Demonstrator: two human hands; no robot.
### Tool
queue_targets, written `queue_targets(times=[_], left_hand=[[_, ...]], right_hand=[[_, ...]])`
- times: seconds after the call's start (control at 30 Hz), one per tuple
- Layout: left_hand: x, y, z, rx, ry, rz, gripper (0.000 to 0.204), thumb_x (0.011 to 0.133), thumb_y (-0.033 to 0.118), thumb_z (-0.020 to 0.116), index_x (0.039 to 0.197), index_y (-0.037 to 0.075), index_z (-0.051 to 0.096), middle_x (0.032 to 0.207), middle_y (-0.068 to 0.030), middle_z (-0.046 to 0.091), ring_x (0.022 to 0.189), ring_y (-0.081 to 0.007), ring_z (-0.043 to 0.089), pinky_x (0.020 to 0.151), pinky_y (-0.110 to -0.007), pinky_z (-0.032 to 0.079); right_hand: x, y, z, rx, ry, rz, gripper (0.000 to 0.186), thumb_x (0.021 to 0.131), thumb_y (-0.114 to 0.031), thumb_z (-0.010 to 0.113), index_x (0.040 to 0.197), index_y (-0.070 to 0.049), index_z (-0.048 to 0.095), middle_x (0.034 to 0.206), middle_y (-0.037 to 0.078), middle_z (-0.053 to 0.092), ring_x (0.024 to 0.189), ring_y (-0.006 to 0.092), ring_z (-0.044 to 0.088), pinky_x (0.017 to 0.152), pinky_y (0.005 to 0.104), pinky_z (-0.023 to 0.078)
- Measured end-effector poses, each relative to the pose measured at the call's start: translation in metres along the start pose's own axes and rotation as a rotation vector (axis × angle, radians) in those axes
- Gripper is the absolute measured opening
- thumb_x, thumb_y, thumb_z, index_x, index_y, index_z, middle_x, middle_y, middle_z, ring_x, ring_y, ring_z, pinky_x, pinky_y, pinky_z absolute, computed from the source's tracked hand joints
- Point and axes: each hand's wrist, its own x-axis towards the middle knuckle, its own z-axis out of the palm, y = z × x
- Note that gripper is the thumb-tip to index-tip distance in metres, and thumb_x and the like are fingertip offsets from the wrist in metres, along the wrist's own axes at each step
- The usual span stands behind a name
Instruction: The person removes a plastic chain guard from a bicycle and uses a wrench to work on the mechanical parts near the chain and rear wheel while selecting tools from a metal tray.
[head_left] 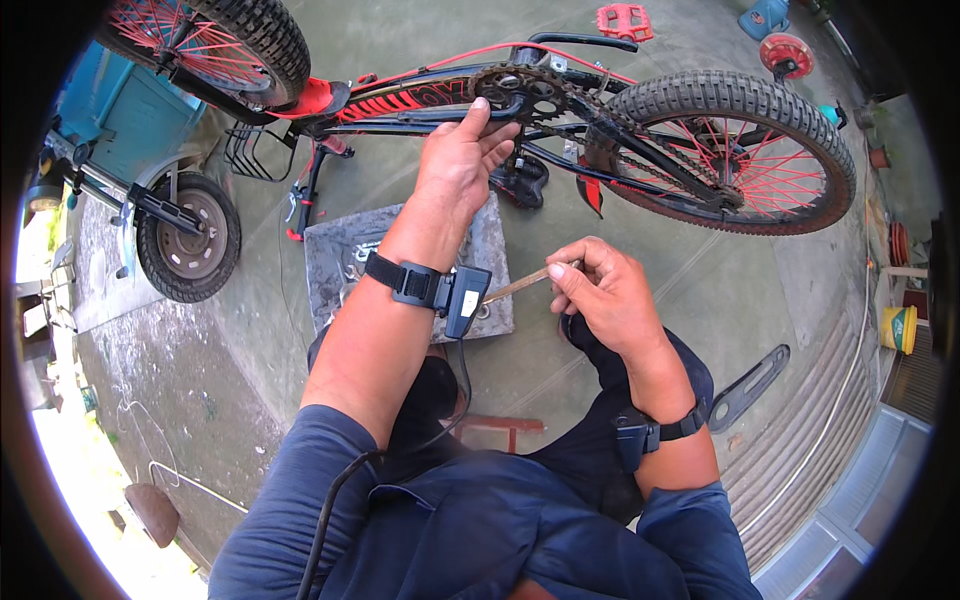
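A black and red bicycle (420, 95) lies across the far side, with a chainring (545, 98) near its middle. My left hand (462, 160) reaches up to the chainring, its thumb and fingers closed around the black crank arm beside it. Part of the crank is hidden by that hand. Nearer me, my right hand (603, 290) pinches a thin brownish stick-like tool (522, 285), which points left toward my left wrist. Its exact kind cannot be made out. Below my left forearm, a grey square tray (405, 222) holds several metal tools (362, 255), partly covered by the arm.
The knobby rear wheel (735, 150) stands at right and the front wheel (235, 50) at upper left. A black slotted chain guard (750, 388) lies on the floor at right. A blue three-wheeled vehicle (150, 110) stands at left. Near my legs is a reddish stool (510, 425).
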Motion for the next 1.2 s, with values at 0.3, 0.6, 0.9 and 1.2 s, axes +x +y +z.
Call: queue_targets(times=[0.3,0.6,0.9,1.2], left_hand=[[-0.002,-0.002,0.005,0.109,0.042,0.128,0.022,0.095,0.022,0.064,0.107,0.004,0.057,0.100,-0.0103,0.069,0.084,-0.0208,0.070,0.066,-0.029,0.055],[-0.003,0.030,-0.008,0.244,0.094,0.313,0.022,0.095,0.016,0.064,0.111,0.003,0.057,0.104,-0.0096,0.068,0.086,-0.0173,0.067,0.072,-0.029,0.057],[-0.009,0.038,0.007,0.516,0.036,0.541,0.017,0.096,0.013,0.061,0.108,0.002,0.058,0.101,-0.0097,0.068,0.085,-0.0161,0.067,0.069,-0.028,0.057],[-0.030,0.053,0.042,0.775,-0.101,0.738,0.022,0.100,0.010,0.055,0.118,-0.002,0.050,0.101,-0.0100,0.068,0.091,-0.0139,0.065,0.075,-0.026,0.054]], right_hand=[[0.018,-0.006,-0.001,-0.074,-0.005,-0.021,0.016,0.094,-0.016,0.065,0.098,0.000,0.065,0.081,0.002,0.062,0.064,0.0091,0.064,0.056,0.0225,0.049],[0.033,-0.009,0.003,-0.122,-0.042,-0.027,0.015,0.094,-0.014,0.065,0.094,0.001,0.064,0.084,0.003,0.059,0.064,0.0101,0.063,0.057,0.0245,0.049],[0.042,-0.009,0.006,-0.186,-0.005,-0.086,0.017,0.088,-0.019,0.066,0.088,-0.002,0.066,0.071,0.010,0.062,0.058,0.0169,0.059,0.055,0.0319,0.045],[0.051,-0.015,0.005,-0.332,0.017,-0.161,0.019,0.085,-0.022,0.065,0.087,-0.003,0.067,0.079,0.017,0.065,0.075,0.0343,0.063,0.066,0.0407,0.048]])
